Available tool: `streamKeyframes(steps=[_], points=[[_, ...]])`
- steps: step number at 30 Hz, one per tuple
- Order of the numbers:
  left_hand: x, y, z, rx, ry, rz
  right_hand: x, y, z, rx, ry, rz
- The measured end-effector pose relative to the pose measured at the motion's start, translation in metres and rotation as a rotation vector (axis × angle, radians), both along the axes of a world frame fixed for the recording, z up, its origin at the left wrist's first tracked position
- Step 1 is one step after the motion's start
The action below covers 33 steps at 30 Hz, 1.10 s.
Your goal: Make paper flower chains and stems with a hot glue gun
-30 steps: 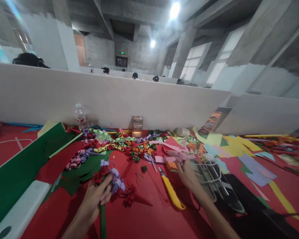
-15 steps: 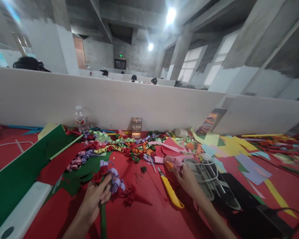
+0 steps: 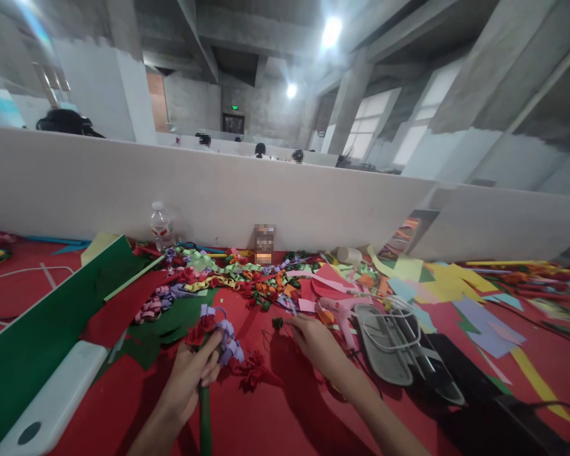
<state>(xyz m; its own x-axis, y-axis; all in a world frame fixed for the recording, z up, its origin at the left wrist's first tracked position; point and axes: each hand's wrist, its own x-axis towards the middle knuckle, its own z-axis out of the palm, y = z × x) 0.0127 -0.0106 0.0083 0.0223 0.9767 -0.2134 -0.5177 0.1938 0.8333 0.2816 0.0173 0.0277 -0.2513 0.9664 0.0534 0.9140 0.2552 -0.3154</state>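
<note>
In my left hand (image 3: pixel 190 373), closed round its green stem (image 3: pixel 205 415), is a paper flower piece with red petals (image 3: pixel 202 332) and curled purple paper loops (image 3: pixel 230 342). My right hand (image 3: pixel 316 342) reaches over the red tabletop, fingers stretched toward a small dark green paper piece (image 3: pixel 277 323). Whether the fingertips touch it I cannot tell. A red paper flower (image 3: pixel 253 373) lies between my hands. Just right of my right hand rests a pink glue gun (image 3: pixel 344 313). The yellow cutter is mostly hidden under my right forearm.
Curled paper strips (image 3: pixel 228 278) heap along a white partition (image 3: pixel 285 202). A water bottle (image 3: pixel 161 227) stands at back left. A green board (image 3: pixel 52 342) and white device (image 3: pixel 57 399) lie left. A grey tray with white cable (image 3: pixel 384 354) and coloured paper sheets (image 3: pixel 489 323) lie right.
My right hand has let go of the pink glue gun and moved left to the small green piece, its arm now covering the cutter. My left hand still holds the flower piece.
</note>
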Motion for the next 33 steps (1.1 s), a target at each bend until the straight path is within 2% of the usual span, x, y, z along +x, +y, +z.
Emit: streamKeyframes(steps=[4, 10, 21, 28, 33], points=[[0.001, 0.0, -0.001, 0.018, -0.006, 0.015, -0.006, 0.02, -0.004, -0.015, -0.052, -0.002], [0.003, 0.0, 0.005, 0.006, -0.005, 0.024, -0.002, 0.017, -0.003, -0.006, -0.025, 0.027], [0.002, 0.001, 0.0, 0.02, 0.005, 0.021, -0.006, 0.024, -0.014, 0.011, 0.028, 0.028], [0.001, 0.001, 0.003, 0.005, 0.022, -0.035, 0.006, 0.015, -0.001, 0.086, 0.111, 0.03], [0.002, 0.0, 0.005, -0.009, -0.001, -0.023, 0.006, 0.019, -0.003, 0.025, 0.079, 0.065]])
